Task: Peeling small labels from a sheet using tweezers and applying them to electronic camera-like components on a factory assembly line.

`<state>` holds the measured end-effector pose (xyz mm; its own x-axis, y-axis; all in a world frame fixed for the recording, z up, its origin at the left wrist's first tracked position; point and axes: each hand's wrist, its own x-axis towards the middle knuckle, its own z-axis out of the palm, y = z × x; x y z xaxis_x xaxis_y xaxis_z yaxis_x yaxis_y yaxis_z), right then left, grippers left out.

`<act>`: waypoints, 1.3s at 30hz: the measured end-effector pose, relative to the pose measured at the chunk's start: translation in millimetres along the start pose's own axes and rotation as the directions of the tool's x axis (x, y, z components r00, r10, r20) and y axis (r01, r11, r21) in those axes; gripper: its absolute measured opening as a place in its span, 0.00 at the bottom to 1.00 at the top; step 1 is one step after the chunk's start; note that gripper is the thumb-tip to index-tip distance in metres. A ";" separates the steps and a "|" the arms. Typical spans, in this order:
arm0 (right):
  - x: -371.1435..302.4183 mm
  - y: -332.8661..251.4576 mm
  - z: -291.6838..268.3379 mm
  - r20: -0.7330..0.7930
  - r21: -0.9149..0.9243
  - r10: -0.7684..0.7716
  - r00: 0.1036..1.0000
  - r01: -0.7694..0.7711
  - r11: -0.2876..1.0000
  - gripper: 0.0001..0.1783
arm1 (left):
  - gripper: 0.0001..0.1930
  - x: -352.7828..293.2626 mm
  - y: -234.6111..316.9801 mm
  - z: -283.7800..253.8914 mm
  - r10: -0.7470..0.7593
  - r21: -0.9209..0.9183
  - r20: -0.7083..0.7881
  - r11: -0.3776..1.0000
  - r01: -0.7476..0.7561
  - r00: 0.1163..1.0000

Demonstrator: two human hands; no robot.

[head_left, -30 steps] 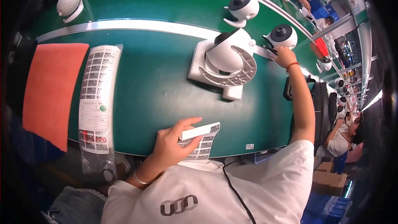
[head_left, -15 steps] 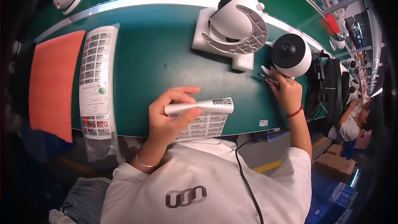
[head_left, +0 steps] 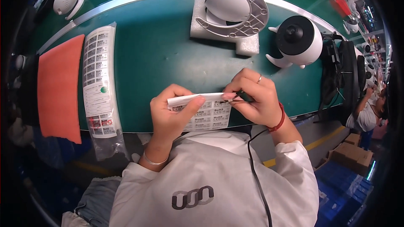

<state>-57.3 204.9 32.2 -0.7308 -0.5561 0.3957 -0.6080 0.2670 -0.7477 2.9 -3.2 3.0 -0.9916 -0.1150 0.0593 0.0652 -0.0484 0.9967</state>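
My left hand (head_left: pixel 169 111) is closed on a sheet of printed labels (head_left: pixel 208 117), thumb on top, near the front edge of the table. The sheet's upper edge is folded over, and its white backing faces up there. At the sheet's right end my right hand (head_left: pixel 260 101) pinches black tweezers (head_left: pixel 247 96), whose tips touch the folded edge. Whether a label sits between the tips is too small to tell. Beyond my right hand stands a white round camera (head_left: pixel 296 38) with a black front and a lens.
Another white device (head_left: pixel 229 4) with a grey curved base lies on a white foam block (head_left: pixel 248 47) at the back. To the left are a bagged pack of label sheets (head_left: pixel 99 75) and an orange foam sheet (head_left: pixel 61 88). Black cables and adapters (head_left: pixel 332 59) lie at the right.
My right hand has come from beside the round camera to the label sheet, bringing the tweezers to its edge. The sheet's fold has opened and flattened somewhat in my left hand.
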 end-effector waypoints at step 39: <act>-51.5 4.9 -12.9 -0.415 -0.165 0.314 0.854 -0.410 0.897 0.11 | 0.14 3.9 -1.0 2.6 0.040 -0.006 -0.051 0.999 -0.040 0.998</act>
<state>-26.6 245.1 15.0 -0.9437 -0.0645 0.3246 -0.2971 0.5971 -0.7451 -1.3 -1.0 2.3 -0.9811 -0.1678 0.0960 0.1056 -0.0493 0.9932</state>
